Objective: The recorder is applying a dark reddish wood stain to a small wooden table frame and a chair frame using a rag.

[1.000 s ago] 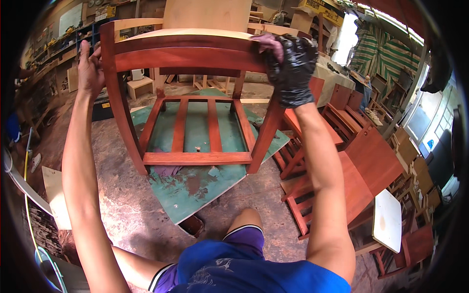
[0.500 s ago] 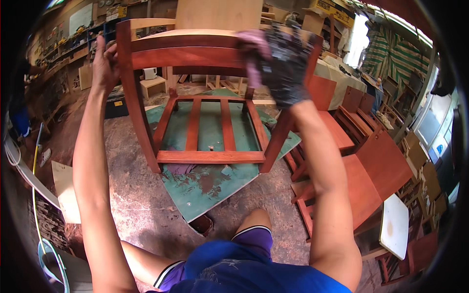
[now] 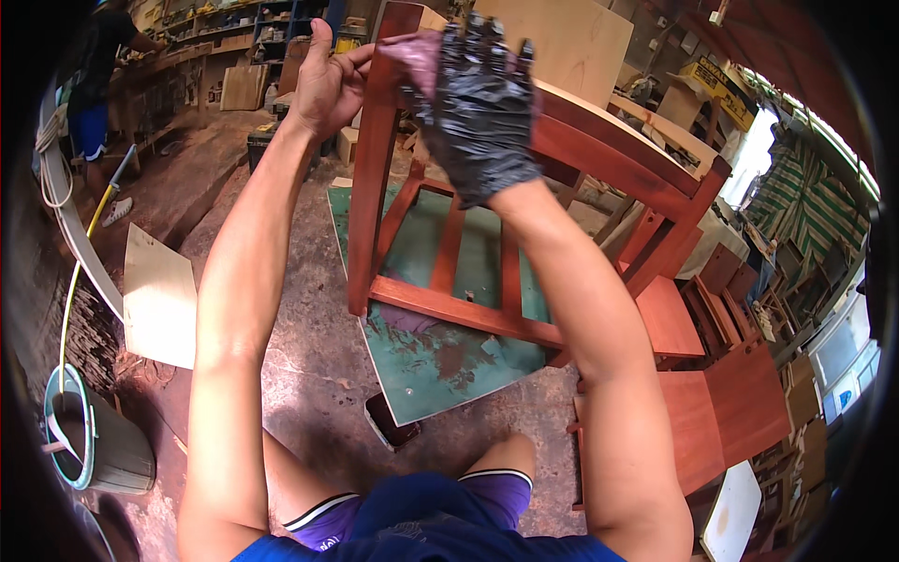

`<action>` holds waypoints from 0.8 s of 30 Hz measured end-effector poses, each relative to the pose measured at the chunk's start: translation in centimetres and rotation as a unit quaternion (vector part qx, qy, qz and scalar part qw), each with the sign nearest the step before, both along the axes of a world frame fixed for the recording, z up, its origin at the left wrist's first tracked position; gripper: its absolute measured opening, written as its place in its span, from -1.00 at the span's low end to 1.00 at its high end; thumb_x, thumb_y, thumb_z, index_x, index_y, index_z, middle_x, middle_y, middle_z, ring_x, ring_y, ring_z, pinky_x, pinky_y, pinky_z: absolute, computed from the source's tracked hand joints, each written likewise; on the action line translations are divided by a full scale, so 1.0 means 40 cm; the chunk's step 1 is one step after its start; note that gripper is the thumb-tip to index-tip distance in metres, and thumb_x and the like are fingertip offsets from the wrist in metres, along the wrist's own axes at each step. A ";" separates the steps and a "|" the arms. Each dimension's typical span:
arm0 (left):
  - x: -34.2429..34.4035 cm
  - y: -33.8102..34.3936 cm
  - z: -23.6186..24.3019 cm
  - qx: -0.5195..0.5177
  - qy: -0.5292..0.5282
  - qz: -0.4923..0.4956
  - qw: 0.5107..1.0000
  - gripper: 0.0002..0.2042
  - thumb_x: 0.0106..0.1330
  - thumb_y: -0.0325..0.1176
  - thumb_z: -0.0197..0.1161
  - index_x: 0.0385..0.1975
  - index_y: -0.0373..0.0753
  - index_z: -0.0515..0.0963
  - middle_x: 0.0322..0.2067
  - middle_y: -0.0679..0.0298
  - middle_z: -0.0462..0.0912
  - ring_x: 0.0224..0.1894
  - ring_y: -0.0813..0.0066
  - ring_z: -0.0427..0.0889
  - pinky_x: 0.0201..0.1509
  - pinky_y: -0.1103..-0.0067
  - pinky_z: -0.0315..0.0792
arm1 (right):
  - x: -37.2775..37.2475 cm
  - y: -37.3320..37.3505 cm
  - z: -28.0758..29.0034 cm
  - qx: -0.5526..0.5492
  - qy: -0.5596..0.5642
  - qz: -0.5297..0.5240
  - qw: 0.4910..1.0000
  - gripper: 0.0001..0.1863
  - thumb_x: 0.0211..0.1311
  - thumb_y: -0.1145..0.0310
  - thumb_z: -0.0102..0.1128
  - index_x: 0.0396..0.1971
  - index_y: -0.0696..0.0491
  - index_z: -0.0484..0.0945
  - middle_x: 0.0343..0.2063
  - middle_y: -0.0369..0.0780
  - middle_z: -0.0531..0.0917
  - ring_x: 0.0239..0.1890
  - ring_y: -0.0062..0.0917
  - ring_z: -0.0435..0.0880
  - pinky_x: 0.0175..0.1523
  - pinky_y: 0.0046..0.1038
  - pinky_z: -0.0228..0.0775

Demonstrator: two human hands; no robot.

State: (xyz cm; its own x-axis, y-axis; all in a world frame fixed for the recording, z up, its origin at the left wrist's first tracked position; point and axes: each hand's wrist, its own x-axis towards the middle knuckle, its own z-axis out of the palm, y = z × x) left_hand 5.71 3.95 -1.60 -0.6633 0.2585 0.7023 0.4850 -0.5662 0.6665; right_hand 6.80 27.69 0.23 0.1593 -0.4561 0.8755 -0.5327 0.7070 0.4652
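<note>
A red-stained chair frame (image 3: pixel 449 309) stands on a green board (image 3: pixel 412 375), a slatted lower part visible. My bare left hand (image 3: pixel 332 89) grips the top of the frame's left post (image 3: pixel 376 159), thumb raised and fingers curled at the wood. Beside it my right hand (image 3: pixel 476 117), in a black glove, presses a pink cloth (image 3: pixel 414 58) against that post, fingers over the cloth and partly blurred. A pale wooden panel (image 3: pixel 581 51) rises behind the frame. A small dark tray (image 3: pixel 389 421) lies at the board's front edge.
Stacked red chair parts (image 3: pixel 693 412) crowd the right. At left are a bucket (image 3: pixel 122 450) with a hose, a pale board (image 3: pixel 159 309) and another person (image 3: pixel 94 94) at a bench. Cluttered shelves (image 3: pixel 234 28) stand behind.
The view has swung left. My gloved right hand and cloth have moved leftward along the top rail to the left post, where my left hand still holds on.
</note>
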 end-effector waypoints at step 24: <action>-0.145 -0.086 0.030 -0.099 -0.030 -0.239 0.965 0.23 0.20 0.68 -0.57 0.36 -0.50 0.33 0.30 -0.03 0.48 0.33 0.23 0.45 0.54 0.30 -0.03 | 0.015 -0.230 -0.144 -0.085 0.048 -0.208 0.973 -0.66 0.14 0.30 0.26 -0.04 -0.11 0.62 -0.38 -0.22 0.57 -0.29 -0.21 0.57 -0.23 -0.01 0.38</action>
State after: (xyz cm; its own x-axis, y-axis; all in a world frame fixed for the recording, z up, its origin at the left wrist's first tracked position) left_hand -0.08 0.50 -0.38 -0.4722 0.6705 0.5722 0.1570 -0.5748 0.8031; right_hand 7.41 18.48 -5.53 0.0771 -0.3484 0.9342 -0.1432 0.9234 0.3562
